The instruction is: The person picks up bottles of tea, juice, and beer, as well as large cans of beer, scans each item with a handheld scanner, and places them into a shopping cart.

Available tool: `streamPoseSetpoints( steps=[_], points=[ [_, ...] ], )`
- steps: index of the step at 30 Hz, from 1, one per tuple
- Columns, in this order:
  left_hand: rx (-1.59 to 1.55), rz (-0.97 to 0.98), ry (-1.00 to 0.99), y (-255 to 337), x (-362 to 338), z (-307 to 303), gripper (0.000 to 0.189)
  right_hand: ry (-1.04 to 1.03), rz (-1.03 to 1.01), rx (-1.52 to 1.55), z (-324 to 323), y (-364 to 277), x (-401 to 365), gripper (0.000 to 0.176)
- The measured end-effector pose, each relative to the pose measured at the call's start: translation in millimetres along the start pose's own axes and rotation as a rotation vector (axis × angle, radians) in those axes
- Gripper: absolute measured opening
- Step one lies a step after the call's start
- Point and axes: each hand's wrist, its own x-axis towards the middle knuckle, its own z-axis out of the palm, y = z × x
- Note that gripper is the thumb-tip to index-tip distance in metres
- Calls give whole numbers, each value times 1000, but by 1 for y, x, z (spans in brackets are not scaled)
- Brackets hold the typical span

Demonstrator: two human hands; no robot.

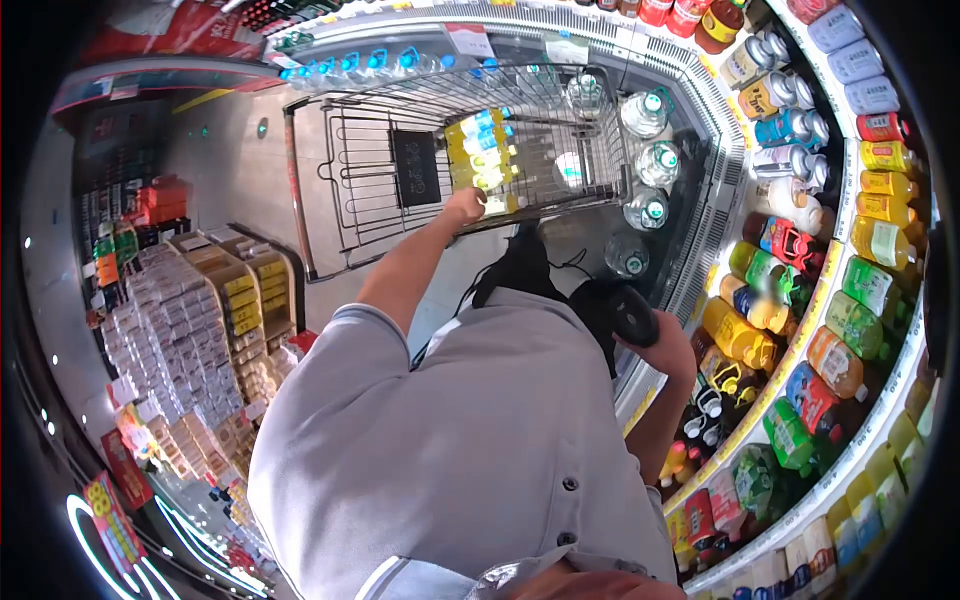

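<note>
A wire shopping cart [345,255] stands in front of me, with a dark panel [413,168] on its side. Inside its outline shows a pack of yellow drink bottles [465,155] with pale and blue labels. My left hand [467,205], arm stretched forward, has its fingers curled at the near end of this pack. Down by my right side, my right hand [668,345] is closed around a black rounded object [632,316], which hides most of the fingers.
Shelves of bottled drinks [835,355] curve along my right. Large clear water bottles [657,162] stand beside the cart's far end, and blue-capped bottles [378,62] line up behind it. Stacked packaged goods [175,320] rise on the left. Grey floor [265,130] shows left of the cart.
</note>
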Motion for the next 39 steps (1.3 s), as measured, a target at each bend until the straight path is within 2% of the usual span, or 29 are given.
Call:
streamPoseSetpoints(
  steps=[3, 6, 8, 11, 12, 14, 17, 18, 20, 22, 23, 24, 26, 27, 29, 30, 32, 34, 36, 37, 38, 39],
  points=[
    [56, 133, -65, -38, 27, 32, 35, 16, 123, 33, 44, 10, -2, 44],
    [102, 212, -187, -46, 66, 44, 41, 67, 340, 77, 78, -30, 5, 45],
    [116, 284, -116, -52, 74, 54, 41, 46, 395, 194, 109, -39, 13, 47],
    [63, 286, -155, -34, 85, 43, 46, 27, 451, 170, 151, -43, 16, 47],
    [42, 278, -137, -30, 82, 44, 48, 23, 484, 172, 155, -56, 23, 47],
    [38, 345, -202, -55, 112, 89, 54, 19, 506, 270, 159, -88, 37, 46],
    [144, 372, -103, -62, 130, 128, 62, 3, 619, 306, 174, -93, 34, 45],
    [168, 348, -30, -61, 133, 129, 63, 22, 656, 367, 177, -98, 35, 44],
    [195, 304, -123, -55, 133, 126, 58, 30, 666, 335, 177, -108, 40, 44],
    [395, 346, -140, -49, 127, 118, 68, 77, 682, 317, 178, -117, 42, 44],
    [311, 280, -234, -44, 125, 108, 68, 83, 653, 256, 182, -112, 37, 44],
    [310, 289, -224, -44, 124, 99, 68, 95, 647, 252, 182, -118, 36, 44],
    [-55, 429, -175, -49, 129, 72, 66, 105, 605, 201, 179, -129, 42, 43],
    [-52, 443, -153, -47, 131, 58, 66, 121, 586, 195, 176, -137, 46, 43],
    [-613, 173, -293, -30, 111, -1, 63, 110, 529, 189, 168, -152, 55, 39],
    [-615, 182, -272, -26, 109, -15, 63, 115, 508, 180, 164, -154, 58, 39],
    [-1072, 58, -334, -23, 101, -40, 60, 96, 406, 149, 161, -156, 60, 37],
    [-1147, 45, -286, -14, 93, -60, 53, 136, 341, 125, 155, -167, 65, 36],
    [-1509, -78, -471, 3, 66, -89, 52, 148, 269, -43, 150, -176, 66, 37],
    [-1533, -74, -624, 3, 66, -92, 45, 162, 175, 1, 149, -177, 66, 35],
    [-1531, -57, -622, 7, 64, -96, 45, 173, 166, -5, 145, -178, 66, 35],
    [-1618, -77, -764, 12, 58, -103, 51, 164, 108, -15, 142, -178, 64, 33]
  ],
)
